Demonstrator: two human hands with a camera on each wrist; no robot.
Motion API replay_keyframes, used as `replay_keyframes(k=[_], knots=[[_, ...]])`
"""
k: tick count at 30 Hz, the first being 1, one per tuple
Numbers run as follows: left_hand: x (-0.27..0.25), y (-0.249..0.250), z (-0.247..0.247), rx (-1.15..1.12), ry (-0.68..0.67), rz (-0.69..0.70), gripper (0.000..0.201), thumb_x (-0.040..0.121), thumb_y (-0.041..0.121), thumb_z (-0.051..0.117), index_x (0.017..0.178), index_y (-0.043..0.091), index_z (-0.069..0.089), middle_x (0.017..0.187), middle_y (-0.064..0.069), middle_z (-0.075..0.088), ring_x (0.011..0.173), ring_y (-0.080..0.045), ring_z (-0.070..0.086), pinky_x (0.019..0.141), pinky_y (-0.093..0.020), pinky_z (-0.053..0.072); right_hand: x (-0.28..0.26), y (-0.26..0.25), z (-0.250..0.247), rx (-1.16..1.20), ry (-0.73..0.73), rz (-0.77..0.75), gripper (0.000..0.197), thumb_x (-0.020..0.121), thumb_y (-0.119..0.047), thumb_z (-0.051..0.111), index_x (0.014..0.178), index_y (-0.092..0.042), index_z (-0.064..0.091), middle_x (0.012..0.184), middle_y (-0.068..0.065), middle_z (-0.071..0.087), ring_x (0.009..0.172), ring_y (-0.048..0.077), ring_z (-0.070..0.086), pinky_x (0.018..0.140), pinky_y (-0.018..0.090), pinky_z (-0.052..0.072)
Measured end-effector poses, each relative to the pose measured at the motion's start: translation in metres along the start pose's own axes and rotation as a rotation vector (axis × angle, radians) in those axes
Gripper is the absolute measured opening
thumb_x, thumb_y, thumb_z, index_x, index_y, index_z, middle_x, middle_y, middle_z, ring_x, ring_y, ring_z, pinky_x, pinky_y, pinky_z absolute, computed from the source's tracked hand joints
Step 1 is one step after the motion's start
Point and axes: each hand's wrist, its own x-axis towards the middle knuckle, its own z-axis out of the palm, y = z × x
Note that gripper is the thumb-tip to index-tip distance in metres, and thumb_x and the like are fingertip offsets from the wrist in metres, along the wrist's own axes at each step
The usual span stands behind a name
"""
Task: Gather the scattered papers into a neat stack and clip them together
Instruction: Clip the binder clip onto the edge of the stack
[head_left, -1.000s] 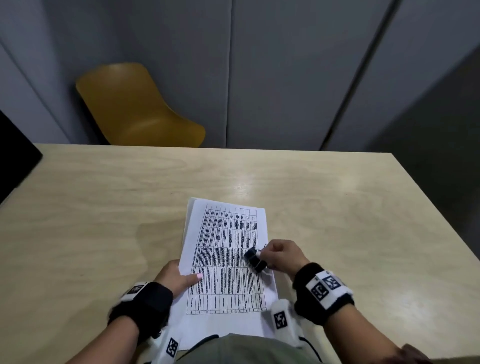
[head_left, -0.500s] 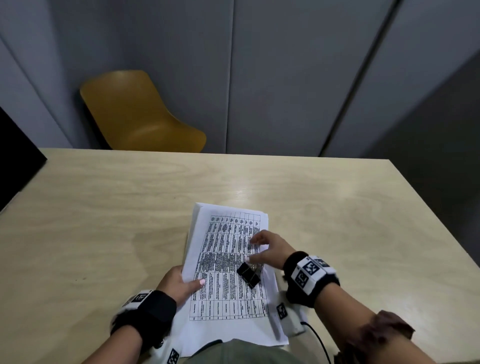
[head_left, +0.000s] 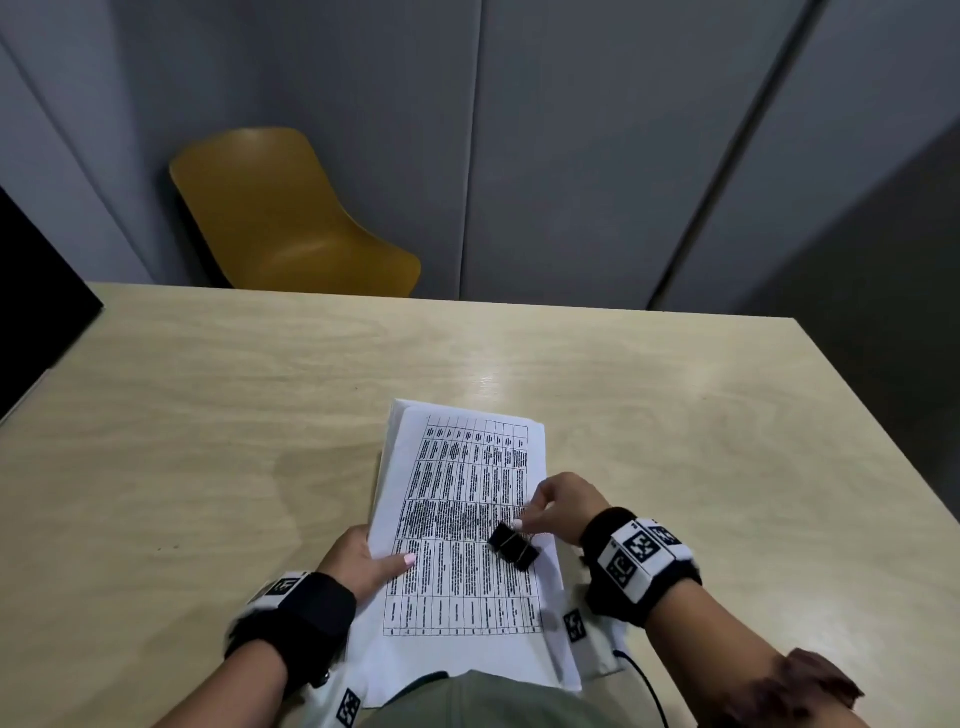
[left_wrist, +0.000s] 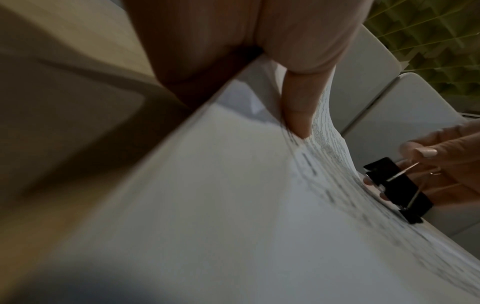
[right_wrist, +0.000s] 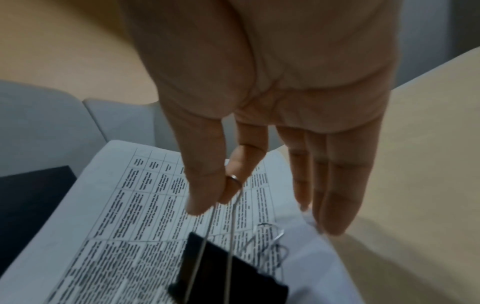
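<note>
Head view: left hand (head_left: 363, 564) gripping paper stack (head_left: 462, 530) lower center; right hand (head_left: 563, 506) pinching binder clip (head_left: 512, 546) wire.

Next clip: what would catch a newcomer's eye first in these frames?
The stack of printed papers lies at the near middle of the wooden table, with a black binder clip at its right edge. The right hand pinches the clip's wire handle, while the left hand grips the stack's left edge. Beyond the table's far side stands a yellow chair.
</note>
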Motion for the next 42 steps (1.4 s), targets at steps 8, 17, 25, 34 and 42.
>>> replay_keyframes(k=[8, 17, 25, 34, 42], knots=[[0.0, 0.0, 0.0, -0.038, -0.004, 0.005, 0.026, 0.058, 0.029, 0.073, 0.082, 0.026, 0.061, 0.084, 0.007, 0.069, 0.087, -0.023, 0.067, 0.09, -0.033, 0.049, -0.001, -0.002, -0.018, 0.042, -0.056, -0.082, 0.032, 0.069, -0.02, 0.08, 0.065, -0.021, 0.048, 0.067, -0.005, 0.056, 0.067, 0.014, 0.053, 0.064, 0.026, 0.044], [-0.002, -0.002, 0.003, -0.004, 0.038, 0.021, 0.012, 0.073, 0.015, 0.074, 0.073, 0.014, 0.062, 0.057, 0.006, 0.062, 0.064, -0.019, 0.057, 0.063, -0.025, 0.045, 0.002, -0.065, -0.087, -0.043, 0.308, -0.434, 0.039, 0.058, -0.005, 0.084, 0.075, -0.019, 0.052, 0.078, 0.006, 0.067, 0.072, 0.022, 0.063, 0.071, 0.031, 0.055], [-0.004, -0.004, 0.007, 0.051, 0.08, 0.011, 0.022, 0.076, 0.016, 0.071, 0.077, 0.002, 0.054, 0.066, -0.006, 0.039, 0.06, -0.017, 0.039, 0.054, -0.025, 0.032, 0.019, -0.109, -0.098, -0.469, 0.192, -0.568, 0.032, 0.062, -0.012, 0.083, 0.07, -0.014, 0.052, 0.079, 0.009, 0.071, 0.08, 0.029, 0.065, 0.072, 0.037, 0.053], [-0.006, 0.0, 0.006, 0.032, 0.064, 0.017, 0.025, 0.077, 0.016, 0.07, 0.073, 0.009, 0.047, 0.069, -0.004, 0.039, 0.062, -0.016, 0.038, 0.056, -0.026, 0.029, 0.026, -0.132, -0.118, -0.623, 0.091, -0.601, 0.036, 0.064, -0.018, 0.082, 0.06, -0.02, 0.046, 0.078, 0.004, 0.072, 0.082, 0.019, 0.068, 0.071, 0.03, 0.053], [-0.005, -0.005, 0.004, 0.026, 0.056, -0.003, 0.025, 0.076, 0.018, 0.071, 0.07, 0.014, 0.047, 0.067, -0.001, 0.039, 0.063, -0.016, 0.039, 0.056, -0.025, 0.031, 0.028, -0.131, -0.103, -0.717, -0.014, -0.615, 0.037, 0.064, -0.02, 0.081, 0.058, -0.022, 0.045, 0.076, 0.003, 0.071, 0.075, 0.021, 0.063, 0.067, 0.028, 0.049]])
